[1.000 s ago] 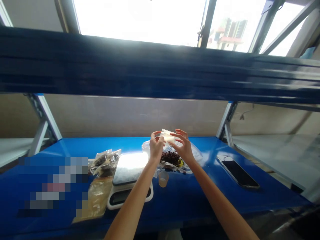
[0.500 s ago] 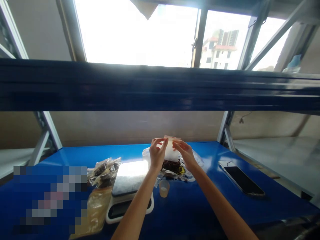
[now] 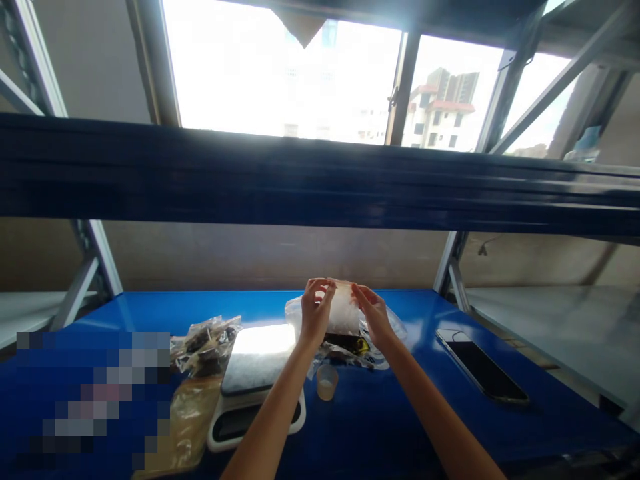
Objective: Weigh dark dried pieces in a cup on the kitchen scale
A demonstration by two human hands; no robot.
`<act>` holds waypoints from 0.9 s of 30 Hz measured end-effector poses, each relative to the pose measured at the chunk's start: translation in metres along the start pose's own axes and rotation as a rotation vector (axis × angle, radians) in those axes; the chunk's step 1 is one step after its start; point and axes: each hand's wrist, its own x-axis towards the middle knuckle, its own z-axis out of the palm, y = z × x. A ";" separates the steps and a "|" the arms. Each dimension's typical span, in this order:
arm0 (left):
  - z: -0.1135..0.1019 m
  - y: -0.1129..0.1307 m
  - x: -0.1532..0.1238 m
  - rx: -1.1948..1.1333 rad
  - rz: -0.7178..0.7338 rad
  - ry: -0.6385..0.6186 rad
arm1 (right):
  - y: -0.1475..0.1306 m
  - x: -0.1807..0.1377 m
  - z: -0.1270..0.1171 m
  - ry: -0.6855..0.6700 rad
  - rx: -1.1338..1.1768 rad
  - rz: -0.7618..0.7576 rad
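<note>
Between my two hands hangs a small clear plastic bag [image 3: 343,310], its top edge uppermost. My left hand [image 3: 317,308] pinches the bag's upper left corner between thumb and fingers. At the upper right, my right hand [image 3: 373,312] grips the same edge with its fingertips. Behind and below it lies a larger clear plastic bag [image 3: 393,325] with dark pieces and a yellow mark, partly hidden by the small bag. A small translucent cup [image 3: 327,383] stands upright on the blue surface just below my hands.
A white kitchen scale [image 3: 260,363] sits left of the cup, partly behind my left forearm. Several small filled bags [image 3: 207,343] and a yellowish plastic bag [image 3: 193,423] lie farther left. A phone [image 3: 483,365] rests at right. A blue shelf beam [image 3: 320,180] crosses above my hands.
The small bag has come down slightly and now covers more of the dark pieces behind it. My right fingers have shifted along its top edge. The camera view has tilted a little.
</note>
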 end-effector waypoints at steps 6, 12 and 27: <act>-0.001 0.003 -0.001 0.018 0.005 0.038 | -0.003 -0.004 0.003 -0.038 0.022 0.044; 0.000 -0.004 0.000 0.017 -0.001 0.021 | -0.006 -0.008 0.007 -0.072 0.064 0.106; 0.002 -0.011 0.001 0.068 -0.029 0.004 | -0.003 -0.005 0.005 -0.103 0.082 0.066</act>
